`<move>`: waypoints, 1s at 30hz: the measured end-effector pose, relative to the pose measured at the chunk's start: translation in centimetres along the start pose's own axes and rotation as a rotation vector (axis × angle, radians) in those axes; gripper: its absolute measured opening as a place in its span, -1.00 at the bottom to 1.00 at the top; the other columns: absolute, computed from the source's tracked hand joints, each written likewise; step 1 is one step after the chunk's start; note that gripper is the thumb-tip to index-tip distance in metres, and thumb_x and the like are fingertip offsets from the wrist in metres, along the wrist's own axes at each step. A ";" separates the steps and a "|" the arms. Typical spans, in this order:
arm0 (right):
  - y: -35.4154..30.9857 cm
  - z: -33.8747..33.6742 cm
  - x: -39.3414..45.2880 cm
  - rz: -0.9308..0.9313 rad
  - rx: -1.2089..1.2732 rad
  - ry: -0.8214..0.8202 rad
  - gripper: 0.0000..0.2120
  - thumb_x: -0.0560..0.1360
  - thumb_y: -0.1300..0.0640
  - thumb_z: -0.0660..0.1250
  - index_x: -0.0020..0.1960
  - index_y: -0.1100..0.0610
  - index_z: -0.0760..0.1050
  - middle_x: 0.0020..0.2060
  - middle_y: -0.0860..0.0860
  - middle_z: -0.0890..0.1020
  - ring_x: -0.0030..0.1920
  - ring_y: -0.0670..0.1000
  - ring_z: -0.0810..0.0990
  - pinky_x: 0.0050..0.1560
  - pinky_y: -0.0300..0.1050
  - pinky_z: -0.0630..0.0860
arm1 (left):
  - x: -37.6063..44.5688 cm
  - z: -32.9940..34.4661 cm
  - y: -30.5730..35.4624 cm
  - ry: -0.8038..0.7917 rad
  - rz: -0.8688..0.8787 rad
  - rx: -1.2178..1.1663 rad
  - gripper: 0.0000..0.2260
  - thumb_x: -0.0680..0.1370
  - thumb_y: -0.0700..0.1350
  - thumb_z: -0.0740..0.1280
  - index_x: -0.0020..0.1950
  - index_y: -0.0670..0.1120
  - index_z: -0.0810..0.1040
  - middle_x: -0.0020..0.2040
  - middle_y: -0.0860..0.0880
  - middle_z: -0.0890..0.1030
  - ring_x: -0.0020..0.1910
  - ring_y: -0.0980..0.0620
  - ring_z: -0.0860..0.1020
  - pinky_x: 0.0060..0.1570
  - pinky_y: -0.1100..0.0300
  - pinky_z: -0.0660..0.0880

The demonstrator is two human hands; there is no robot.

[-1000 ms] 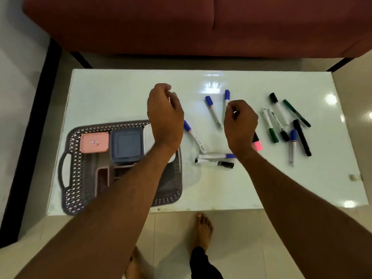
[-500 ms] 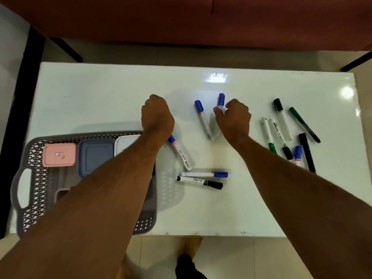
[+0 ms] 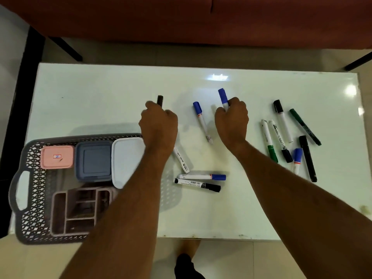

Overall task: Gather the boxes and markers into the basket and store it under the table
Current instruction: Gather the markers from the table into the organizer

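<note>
A grey lattice basket (image 3: 30, 224) sits at the table's front left. In it lie a pink box (image 3: 57, 157), a blue-grey box (image 3: 93, 161), a white box (image 3: 125, 158) and a divided mauve tray (image 3: 80, 212). My left hand (image 3: 159, 125) is closed on a black marker (image 3: 160, 100) whose cap sticks out above the fist. My right hand (image 3: 231, 121) grips a blue-capped marker (image 3: 223, 96). Between the hands lies another blue-capped marker (image 3: 202, 121). A white marker (image 3: 182, 161) pokes out under my left wrist.
The white glossy table (image 3: 100, 93) bears two markers (image 3: 201, 181) near the middle front and a cluster of several green, black and blue markers (image 3: 289, 135) at the right. A red sofa (image 3: 181, 19) stands behind. My foot (image 3: 189, 256) is on the tiled floor below the front edge.
Both hands moved away from me and closed on markers: the left lifted a black marker, the right picked up a blue-capped one. The view shifted so the basket sits lower left.
</note>
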State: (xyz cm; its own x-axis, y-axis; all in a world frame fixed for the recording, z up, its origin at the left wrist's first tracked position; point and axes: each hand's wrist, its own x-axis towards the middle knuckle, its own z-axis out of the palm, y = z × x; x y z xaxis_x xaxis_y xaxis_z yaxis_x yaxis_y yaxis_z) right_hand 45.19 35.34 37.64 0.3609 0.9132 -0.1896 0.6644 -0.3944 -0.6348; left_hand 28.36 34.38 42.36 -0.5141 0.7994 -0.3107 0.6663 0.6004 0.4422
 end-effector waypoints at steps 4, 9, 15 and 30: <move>0.0 1.4 -1.2 -0.074 -0.061 -0.103 -0.73 0.59 0.07 0.36 0.14 0.26 0.49 -0.06 0.09 0.54 -0.10 0.07 0.50 -0.07 -0.14 0.35 | -1.9 1.3 -1.6 -0.095 0.029 0.166 -0.80 0.59 -0.20 0.28 0.18 -0.24 0.54 0.17 -0.24 0.64 0.17 -0.27 0.62 0.03 0.03 0.51; 0.0 3.2 -2.2 -0.181 -0.224 -0.208 -0.64 0.61 -0.03 0.37 0.23 0.23 0.48 0.10 0.17 0.63 0.06 0.17 0.63 -0.05 -0.10 0.39 | -2.9 2.5 -2.8 -0.184 0.115 0.329 -0.87 0.59 -0.18 0.35 0.10 -0.19 0.59 0.09 -0.19 0.67 0.09 -0.20 0.66 -0.13 0.12 0.40; -0.2 3.2 -2.4 -0.184 -0.283 -0.247 -0.71 0.65 0.12 0.32 0.29 0.26 0.45 0.17 0.22 0.61 0.12 0.21 0.63 -0.03 -0.08 0.40 | -3.3 2.9 -3.1 -0.137 0.067 0.179 -0.73 0.59 -0.27 0.27 0.29 -0.29 0.43 0.24 -0.22 0.57 0.23 -0.19 0.58 0.13 0.07 0.47; -5.4 0.3 -7.8 0.076 0.722 -0.117 -0.88 0.68 0.32 0.23 0.16 0.16 0.44 -0.09 0.09 0.65 -0.16 0.05 0.71 0.01 0.04 0.69 | -3.0 -4.7 -5.0 -0.013 0.272 -0.668 -0.77 0.74 -0.11 0.12 0.32 -0.15 0.44 0.10 -0.10 0.61 0.04 -0.04 0.62 0.01 0.13 0.54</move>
State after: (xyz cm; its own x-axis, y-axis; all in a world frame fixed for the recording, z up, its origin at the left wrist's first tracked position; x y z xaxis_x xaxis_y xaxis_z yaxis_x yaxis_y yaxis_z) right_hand 38.63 30.40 42.34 0.2895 0.9069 -0.3061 0.0293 -0.3280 -0.9442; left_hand 24.04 28.85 45.02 -0.3678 0.9216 -0.1243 0.2955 0.2426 0.9240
